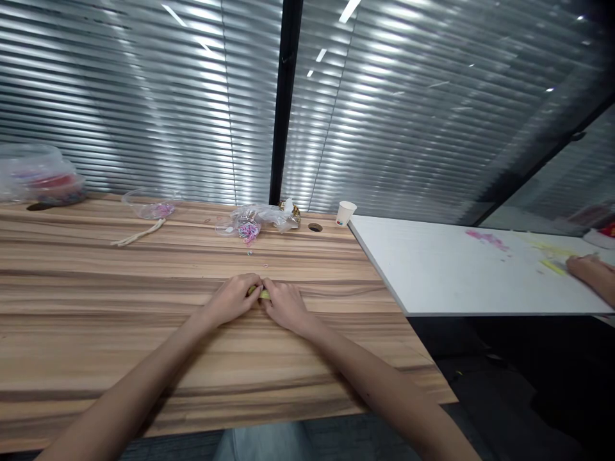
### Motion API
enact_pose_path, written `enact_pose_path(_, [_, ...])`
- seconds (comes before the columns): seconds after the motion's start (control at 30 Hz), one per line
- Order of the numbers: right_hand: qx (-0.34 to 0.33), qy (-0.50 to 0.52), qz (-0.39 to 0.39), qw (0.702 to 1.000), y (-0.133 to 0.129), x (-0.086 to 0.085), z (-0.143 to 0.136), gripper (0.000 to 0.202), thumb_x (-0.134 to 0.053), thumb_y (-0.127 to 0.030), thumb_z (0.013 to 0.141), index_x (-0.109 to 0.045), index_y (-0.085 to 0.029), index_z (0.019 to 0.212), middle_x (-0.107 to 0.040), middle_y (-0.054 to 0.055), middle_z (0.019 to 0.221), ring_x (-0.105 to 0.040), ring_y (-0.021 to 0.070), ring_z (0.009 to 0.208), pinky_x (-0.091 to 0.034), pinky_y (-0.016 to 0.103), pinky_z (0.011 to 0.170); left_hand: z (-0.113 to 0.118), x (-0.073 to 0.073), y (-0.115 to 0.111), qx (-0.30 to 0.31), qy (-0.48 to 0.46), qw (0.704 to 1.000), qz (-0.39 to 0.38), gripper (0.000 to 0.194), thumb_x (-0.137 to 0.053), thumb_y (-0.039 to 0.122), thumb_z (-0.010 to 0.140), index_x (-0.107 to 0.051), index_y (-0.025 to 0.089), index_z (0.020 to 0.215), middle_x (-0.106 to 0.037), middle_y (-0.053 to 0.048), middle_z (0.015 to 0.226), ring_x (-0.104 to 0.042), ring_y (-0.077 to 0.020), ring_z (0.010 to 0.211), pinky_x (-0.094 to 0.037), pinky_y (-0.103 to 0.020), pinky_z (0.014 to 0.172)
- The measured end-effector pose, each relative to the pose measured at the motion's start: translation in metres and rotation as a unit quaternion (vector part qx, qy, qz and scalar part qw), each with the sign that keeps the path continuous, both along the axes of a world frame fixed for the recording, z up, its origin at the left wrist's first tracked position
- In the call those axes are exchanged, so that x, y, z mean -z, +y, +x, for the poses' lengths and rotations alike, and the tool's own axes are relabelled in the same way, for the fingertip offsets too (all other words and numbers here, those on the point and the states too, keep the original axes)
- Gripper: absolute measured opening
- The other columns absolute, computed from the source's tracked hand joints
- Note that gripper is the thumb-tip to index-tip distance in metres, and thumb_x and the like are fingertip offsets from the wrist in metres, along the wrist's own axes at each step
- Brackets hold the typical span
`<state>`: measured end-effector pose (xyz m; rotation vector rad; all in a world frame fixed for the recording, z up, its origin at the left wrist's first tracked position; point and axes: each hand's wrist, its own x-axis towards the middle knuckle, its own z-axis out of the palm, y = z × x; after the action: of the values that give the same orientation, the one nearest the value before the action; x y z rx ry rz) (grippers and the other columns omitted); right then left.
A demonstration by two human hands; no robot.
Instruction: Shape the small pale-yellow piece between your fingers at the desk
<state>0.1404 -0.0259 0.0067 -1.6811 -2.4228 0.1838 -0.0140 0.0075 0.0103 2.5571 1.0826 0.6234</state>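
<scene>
Yellow-green strip [265, 295]: just above or on the wood-grain table [202, 378], midway across its width, between the two hands; mostly covered by fingers, so I cannot make out its ends
Left hand [234, 298]: pinching the strip's left part, fingers curled in; fingertips almost meeting the other hand's
Right hand [287, 307]: pinching the strip's right part, knuckles up; how hard either grips, I cannot tell from here
Handling: I would pinch lightly and close to the point being worked, one hand steadying while the other makes small moves; forearms resting on the tabletop should help; the strip looks thin, so I judge a hard pull could distort it
Sightline: I would tip the knuckles outward, since they hide most of the work from my view
Wood-grain table: brown streaks; along its far side a clear tray [132, 206], pale cords [138, 234], a crumpled clear bag [283, 219] and a paper cup [345, 214]
White table [408, 272]: adjoining on the right; a co-worker's hand [589, 267] is near a yellow piece [554, 266] there
Room: slatted blinds [144, 96] behind glass, split by a dark post [284, 96]; bright reflections overhead
</scene>
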Motion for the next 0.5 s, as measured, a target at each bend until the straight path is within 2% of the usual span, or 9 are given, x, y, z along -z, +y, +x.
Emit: enact_pose_path(0.5, [0.000, 0.006, 0.007, 1.000, 0.0008, 0.0020, 0.0009, 0.026, -0.043, -0.027, 0.083, -0.047, -0.019, 0.107, -0.066, 0.008, 0.094, -0.060, 0.0224, 0.085, -0.040, 0.029, 0.068, 0.0006, -0.0008, -0.0010, -0.009, 0.026, 1.000, 0.005, 0.022, -0.035, 0.023, 0.087, -0.054, 0.017, 0.080, -0.061, -0.005, 0.077, -0.056, -0.0173, 0.071, -0.039, -0.026, 0.064])
